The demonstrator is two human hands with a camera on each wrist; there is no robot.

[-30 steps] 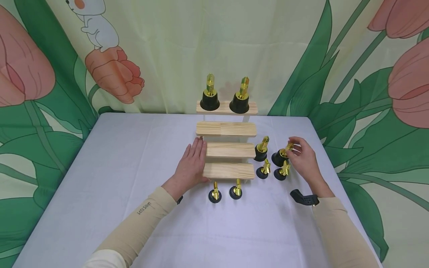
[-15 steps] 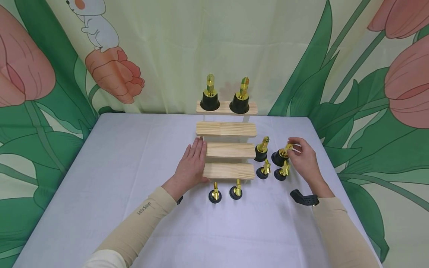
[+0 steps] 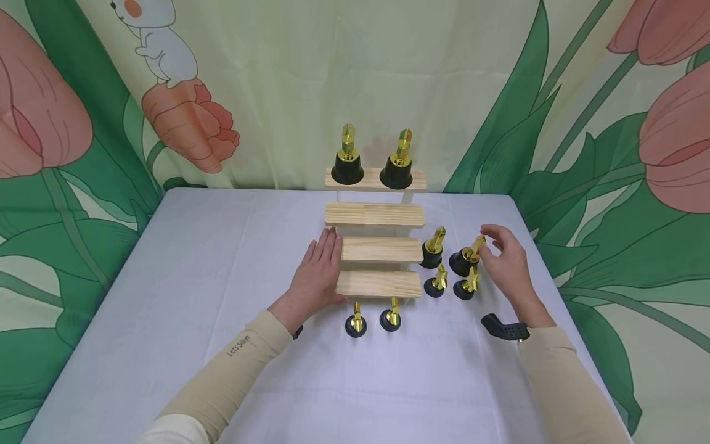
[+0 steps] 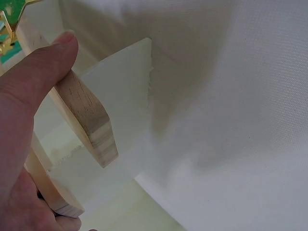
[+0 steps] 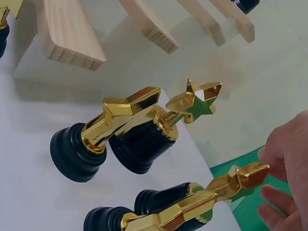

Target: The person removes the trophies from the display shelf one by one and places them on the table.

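Note:
My left hand (image 3: 318,271) lies with straight fingers along the left ends of a stepped wooden display rack (image 3: 379,249). In the left wrist view, its thumb (image 4: 53,62) rests against the end of a wooden board (image 4: 89,118). My right hand (image 3: 505,262) is at a gold star trophy (image 3: 463,259) with a black base, standing on the table. In the right wrist view, thumb and fingers are spread around the tip of its star (image 5: 245,178), with a gap beside the fingertips (image 5: 276,199). A similar trophy (image 3: 432,248) stands left of it.
Two trophies stand on the rack's top board (image 3: 371,180). Two smaller ones (image 3: 435,282) (image 3: 466,283) are nearer, right of the rack, and two more (image 3: 356,320) (image 3: 391,316) stand before it. A printed curtain (image 3: 288,92) hangs behind the white-covered table (image 3: 222,246).
My right fingers have lifted and spread a little from the trophy's star, and the hand has shifted slightly right. The left hand and all the trophies stay where they were.

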